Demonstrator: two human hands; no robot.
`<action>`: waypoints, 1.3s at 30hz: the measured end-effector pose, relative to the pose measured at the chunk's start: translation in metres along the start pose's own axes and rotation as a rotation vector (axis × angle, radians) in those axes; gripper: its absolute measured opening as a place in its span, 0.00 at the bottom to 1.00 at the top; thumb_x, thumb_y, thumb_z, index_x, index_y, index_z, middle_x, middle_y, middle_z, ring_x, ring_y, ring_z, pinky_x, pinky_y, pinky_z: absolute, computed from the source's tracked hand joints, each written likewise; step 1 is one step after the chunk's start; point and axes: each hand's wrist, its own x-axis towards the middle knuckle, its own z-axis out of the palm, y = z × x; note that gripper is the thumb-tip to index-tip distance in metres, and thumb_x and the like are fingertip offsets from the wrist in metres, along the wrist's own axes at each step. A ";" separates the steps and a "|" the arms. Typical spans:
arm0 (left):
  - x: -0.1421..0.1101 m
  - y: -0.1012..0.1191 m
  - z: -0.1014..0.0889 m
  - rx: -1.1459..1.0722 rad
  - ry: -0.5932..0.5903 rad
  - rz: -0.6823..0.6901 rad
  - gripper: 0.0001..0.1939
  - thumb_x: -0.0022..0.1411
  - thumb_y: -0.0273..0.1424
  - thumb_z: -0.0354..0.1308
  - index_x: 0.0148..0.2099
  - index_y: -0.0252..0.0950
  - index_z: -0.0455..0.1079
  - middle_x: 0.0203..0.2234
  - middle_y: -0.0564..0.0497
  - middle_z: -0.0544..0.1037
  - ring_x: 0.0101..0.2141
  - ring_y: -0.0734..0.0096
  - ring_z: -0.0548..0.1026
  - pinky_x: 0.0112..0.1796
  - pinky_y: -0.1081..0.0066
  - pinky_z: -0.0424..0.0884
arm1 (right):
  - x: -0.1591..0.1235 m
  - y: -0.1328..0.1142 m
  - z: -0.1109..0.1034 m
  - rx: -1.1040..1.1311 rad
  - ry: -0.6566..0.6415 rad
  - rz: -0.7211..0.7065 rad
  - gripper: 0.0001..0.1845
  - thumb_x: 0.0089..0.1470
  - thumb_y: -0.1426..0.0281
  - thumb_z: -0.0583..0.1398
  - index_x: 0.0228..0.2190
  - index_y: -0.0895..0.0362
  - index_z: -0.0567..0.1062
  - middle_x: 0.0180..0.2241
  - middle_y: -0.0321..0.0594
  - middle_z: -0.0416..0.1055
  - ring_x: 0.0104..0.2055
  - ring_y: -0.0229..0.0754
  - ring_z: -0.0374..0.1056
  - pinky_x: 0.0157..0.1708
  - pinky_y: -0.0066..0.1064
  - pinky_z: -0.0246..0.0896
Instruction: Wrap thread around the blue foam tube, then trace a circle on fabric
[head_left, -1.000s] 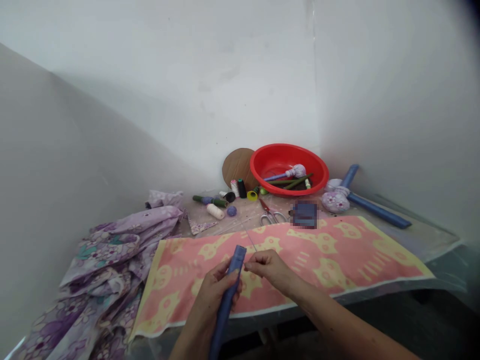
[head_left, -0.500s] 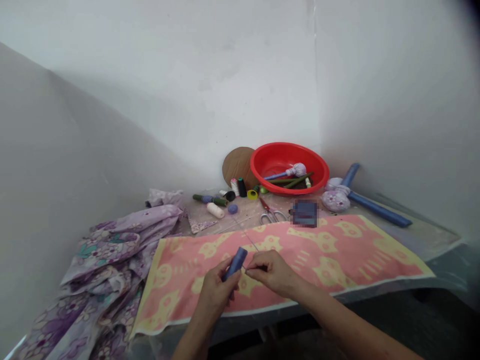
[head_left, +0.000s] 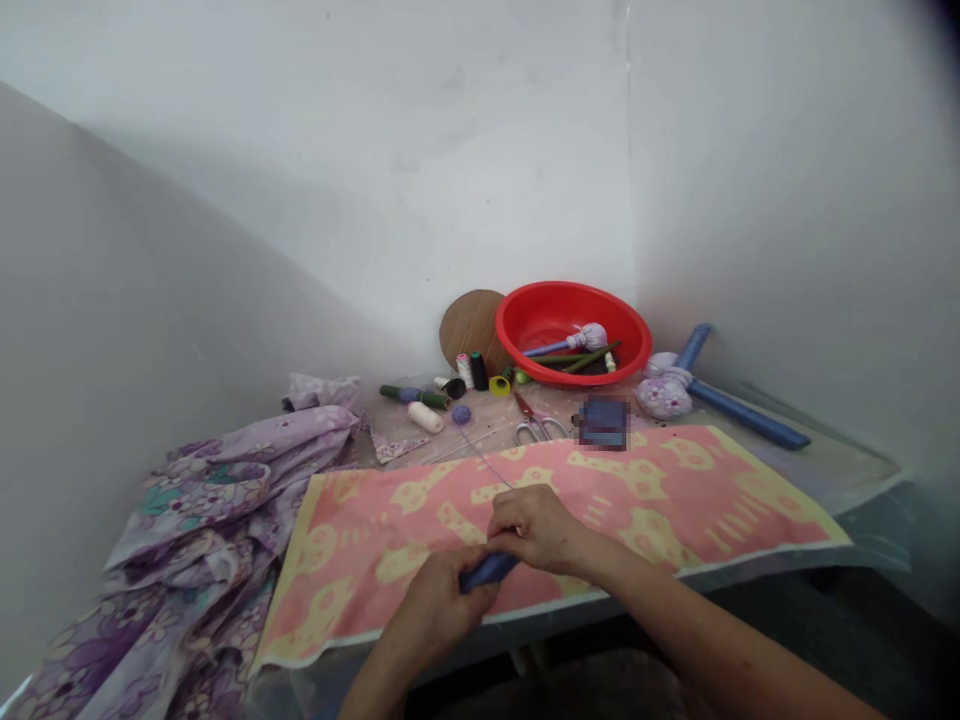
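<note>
**Blue tube laid over; hands closed in together**

The blue fabric tube [head_left: 487, 572] had swung from nearly upright to almost level, and its near end now pointed toward the right hand. It lay low over the near edge of the pink-and-yellow printed cloth [head_left: 390, 590]. The left hand [head_left: 446, 610] was closed around the tube, with the fingers wrapped over it. The right hand [head_left: 534, 528] had moved in beside the left and sat bunched against the tube's far end. Whether it pinched anything could not be told, as the fingers hid the contact. A thin pale thread [head_left: 486, 458] ran from near the right hand up across the cloth; its near end was hidden.

Beyond the cloth lay scissors [head_left: 536, 430], a white thread spool [head_left: 425, 417], and a red plastic basin [head_left: 570, 290] holding rolled pieces. Lilac floral fabric [head_left: 202, 490] was heaped to the left. Another blue tube [head_left: 750, 420] lay to the right.
</note>
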 end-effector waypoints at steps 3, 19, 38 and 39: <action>-0.004 0.005 0.002 -0.058 -0.054 0.000 0.09 0.48 0.26 0.49 0.32 0.32 0.69 0.18 0.57 0.64 0.20 0.78 0.58 0.21 0.79 0.53 | 0.004 0.009 -0.004 0.225 -0.101 0.125 0.04 0.39 0.70 0.61 0.20 0.58 0.75 0.19 0.33 0.67 0.23 0.33 0.60 0.23 0.23 0.50; 0.004 -0.002 0.000 -0.570 0.180 -0.088 0.28 0.46 0.40 0.58 0.48 0.32 0.60 0.14 0.57 0.67 0.11 0.79 0.62 0.12 0.79 0.58 | -0.008 0.006 0.015 0.928 0.003 0.543 0.13 0.38 0.63 0.60 0.17 0.62 0.70 0.11 0.26 0.49 0.15 0.27 0.41 0.17 0.24 0.35; 0.003 -0.009 -0.011 -0.491 0.299 -0.193 0.25 0.47 0.37 0.57 0.46 0.30 0.64 0.12 0.59 0.65 0.12 0.79 0.63 0.13 0.78 0.60 | -0.020 -0.001 0.008 0.530 -0.090 0.373 0.13 0.47 0.66 0.54 0.18 0.60 0.70 0.13 0.31 0.57 0.17 0.31 0.52 0.18 0.23 0.45; 0.004 -0.008 -0.010 -0.463 0.315 -0.201 0.25 0.47 0.37 0.58 0.47 0.30 0.65 0.12 0.59 0.64 0.11 0.79 0.63 0.13 0.78 0.60 | -0.020 -0.002 0.007 0.475 -0.083 0.336 0.13 0.48 0.66 0.54 0.18 0.60 0.71 0.13 0.31 0.57 0.17 0.31 0.52 0.18 0.23 0.45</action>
